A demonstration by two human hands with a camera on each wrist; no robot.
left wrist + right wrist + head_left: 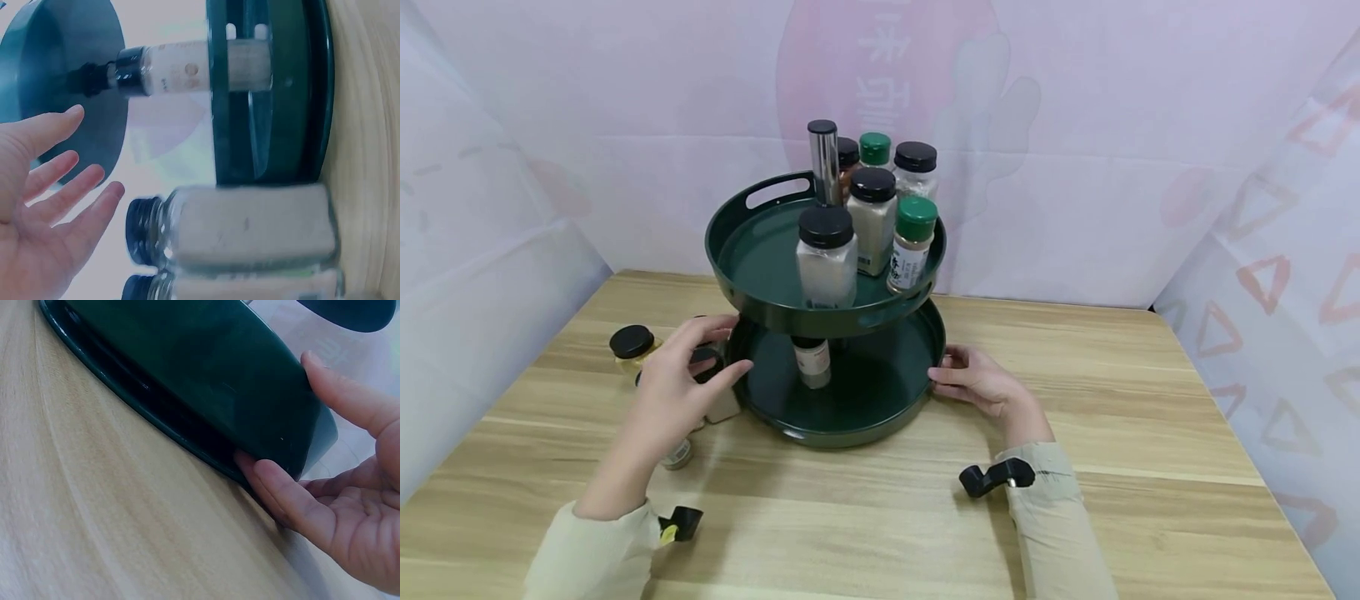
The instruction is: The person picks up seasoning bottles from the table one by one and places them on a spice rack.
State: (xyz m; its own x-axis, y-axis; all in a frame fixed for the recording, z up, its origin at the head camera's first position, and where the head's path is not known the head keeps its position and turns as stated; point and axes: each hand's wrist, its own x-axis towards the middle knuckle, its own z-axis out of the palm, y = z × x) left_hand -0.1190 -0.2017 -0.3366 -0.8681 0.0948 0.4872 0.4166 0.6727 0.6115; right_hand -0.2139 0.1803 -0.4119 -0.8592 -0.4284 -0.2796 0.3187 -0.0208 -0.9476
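Note:
A dark green two-tier round spice rack (842,437) stands on the table, with a small jar (813,363) on its lower tier. On the upper tier are several jars, among them a black-capped jar (827,267) and a green-capped jar (913,246). My right hand (977,383) grips the lower tier's right side, thumb at the rim and fingertips tucked in by its base. Spread fingers and thumb show on my left hand (688,367), which hovers at the rack's left side with nothing in it. In the left wrist view, a black-capped jar of pale powder (250,228) stands close to that hand.
Left of the rack are more jars, including a yellowish jar with a black cap (632,343) and a small jar (677,455), partly behind the left arm. A steel post (825,162) rises from the upper tier. White printed cloth (700,192) hangs behind the table.

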